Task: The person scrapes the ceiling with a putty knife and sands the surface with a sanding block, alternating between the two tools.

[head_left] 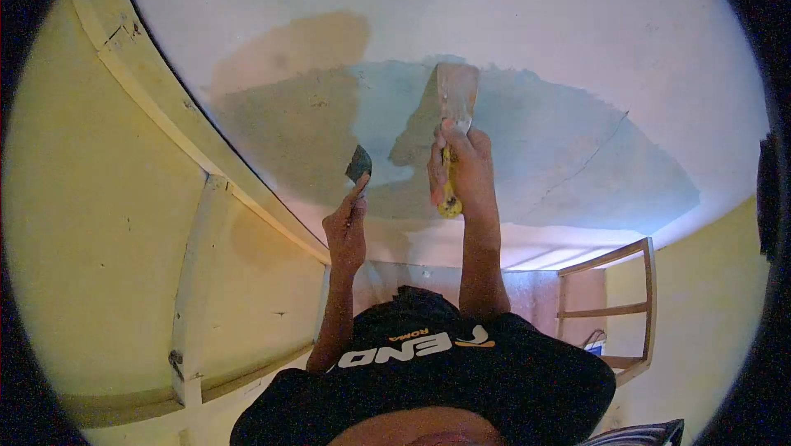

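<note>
My right hand (470, 166) is closed around the yellow handle (449, 199) of a putty knife (457, 92). Its broad, smeared metal blade points away from me and overlaps a damp-looking grey-green patch (535, 133) on the pale surface. Lower and to the left, my left hand (346, 232) pinches a small dark flat piece (359, 164) between thumb and fingers, its corner pointing up. What this piece is, I cannot tell. Shadows of arms and tools fall across the patch.
A thin crack line (589, 158) runs through the patch at right. Yellow panels with wooden battens (198, 281) border the left side. An open wooden frame (647, 306) stands at the lower right by a yellow wall (700, 298). My black shirt (445, 380) fills the bottom.
</note>
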`<action>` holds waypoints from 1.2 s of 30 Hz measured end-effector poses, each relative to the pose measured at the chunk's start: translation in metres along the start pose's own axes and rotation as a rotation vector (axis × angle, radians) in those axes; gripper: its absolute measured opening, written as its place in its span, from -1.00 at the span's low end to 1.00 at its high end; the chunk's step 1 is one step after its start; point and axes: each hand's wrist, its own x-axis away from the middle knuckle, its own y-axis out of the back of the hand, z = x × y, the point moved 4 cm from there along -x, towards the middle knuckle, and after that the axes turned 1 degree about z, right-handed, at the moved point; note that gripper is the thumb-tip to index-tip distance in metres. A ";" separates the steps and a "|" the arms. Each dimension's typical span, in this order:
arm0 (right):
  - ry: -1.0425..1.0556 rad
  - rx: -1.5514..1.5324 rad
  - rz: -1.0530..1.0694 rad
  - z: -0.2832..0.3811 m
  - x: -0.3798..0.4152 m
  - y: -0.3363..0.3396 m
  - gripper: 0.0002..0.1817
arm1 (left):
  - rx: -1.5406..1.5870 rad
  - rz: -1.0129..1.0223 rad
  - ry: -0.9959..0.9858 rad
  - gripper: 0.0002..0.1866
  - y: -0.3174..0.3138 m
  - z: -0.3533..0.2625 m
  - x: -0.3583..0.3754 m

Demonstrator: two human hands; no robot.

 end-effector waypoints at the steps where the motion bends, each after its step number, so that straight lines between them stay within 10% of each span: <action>1: 0.013 0.007 -0.002 -0.001 0.000 0.000 -0.67 | 0.009 0.003 0.026 -0.62 -0.001 0.001 0.000; 36: 0.008 0.094 -0.021 0.012 0.006 0.024 -0.55 | 0.013 -0.006 0.036 -0.61 -0.008 0.013 0.000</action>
